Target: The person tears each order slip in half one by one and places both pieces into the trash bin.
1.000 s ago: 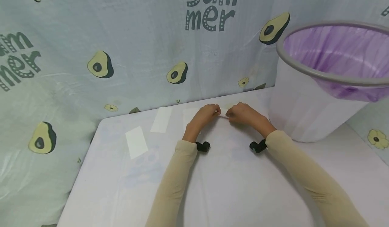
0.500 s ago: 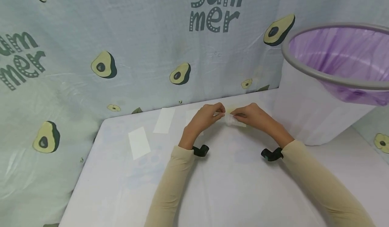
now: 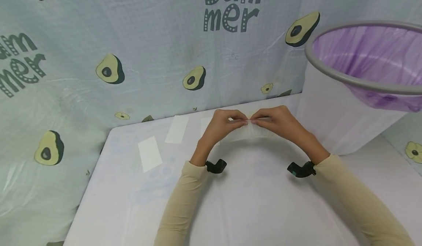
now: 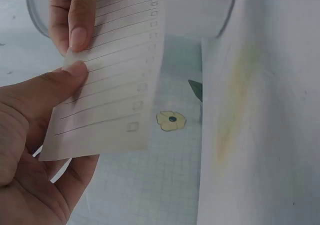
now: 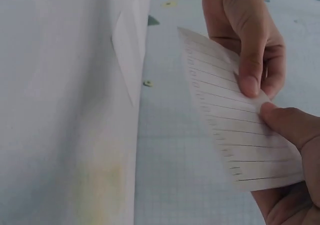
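Note:
A small lined checklist sheet (image 4: 117, 92), with a column of tick boxes down one side, is held up over the table's far part. My left hand (image 3: 221, 124) pinches its upper edge between thumb and fingers. Right beside it, my right hand (image 3: 281, 123) pinches the same edge, the two thumbs nearly meeting at the middle. In the right wrist view the sheet (image 5: 225, 120) looks whole, its printed face toward the thumbs and slightly bowed. Fingers behind the paper are partly hidden.
Blank-looking white paper slips (image 3: 150, 153) lie on the white-covered table (image 3: 250, 202) to the left, one partly behind the left hand. A white bin (image 3: 326, 125) with a purple liner (image 3: 366, 52) stands at the right. An avocado-print curtain (image 3: 148, 48) hangs along the back edge.
The sheet has been raised and turned so its lined face shows between the hands. Both hands have risen slightly, and the fingertips have come together at its edge.

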### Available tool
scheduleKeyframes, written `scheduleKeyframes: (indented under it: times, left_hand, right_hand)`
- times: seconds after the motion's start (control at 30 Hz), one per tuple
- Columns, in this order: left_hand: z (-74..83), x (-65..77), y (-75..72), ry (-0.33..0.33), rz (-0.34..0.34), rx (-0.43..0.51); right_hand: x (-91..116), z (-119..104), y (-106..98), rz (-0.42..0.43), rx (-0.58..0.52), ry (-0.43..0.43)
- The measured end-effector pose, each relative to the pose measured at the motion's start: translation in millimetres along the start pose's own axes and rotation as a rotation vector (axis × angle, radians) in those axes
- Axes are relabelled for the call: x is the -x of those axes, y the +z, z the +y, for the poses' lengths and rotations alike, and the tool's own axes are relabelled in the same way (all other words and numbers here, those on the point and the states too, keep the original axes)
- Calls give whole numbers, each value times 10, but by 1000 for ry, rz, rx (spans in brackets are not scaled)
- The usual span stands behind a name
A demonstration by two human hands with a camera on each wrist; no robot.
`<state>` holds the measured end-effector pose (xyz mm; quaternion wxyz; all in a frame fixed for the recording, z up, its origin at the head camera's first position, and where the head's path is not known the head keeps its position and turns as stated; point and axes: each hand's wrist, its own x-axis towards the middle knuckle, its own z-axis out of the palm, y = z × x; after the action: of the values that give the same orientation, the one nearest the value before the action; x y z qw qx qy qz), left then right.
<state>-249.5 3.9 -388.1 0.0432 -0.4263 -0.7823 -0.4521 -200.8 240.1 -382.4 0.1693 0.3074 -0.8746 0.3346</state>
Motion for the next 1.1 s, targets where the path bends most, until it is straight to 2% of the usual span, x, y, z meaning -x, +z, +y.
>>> scheduleKeyframes:
  times: [0.2,0.4,0.67,0.8,0.93,1.1]
  left_hand:
    - [86,-24,35,-102,99,196]
    - [180,-44,-2,-142,125,310]
    - [321,-53,-69,-82,155,289]
    - [394,-21,-83,-80,174,277]
    - [457,5,-92,-82,190,280]
    - [532,10,-106,-63,203,279]
  right_hand:
    - [22,-102,-53,141,-5,-7]
    - [16,-178,-81,206,-60,-22]
    - [0,-275,-68,288,-149,25]
    - [7,-351,-52,321,-170,54]
    - [2,-409,-68,335,-159,46]
    - [-3,-477,-112,348,-92,12]
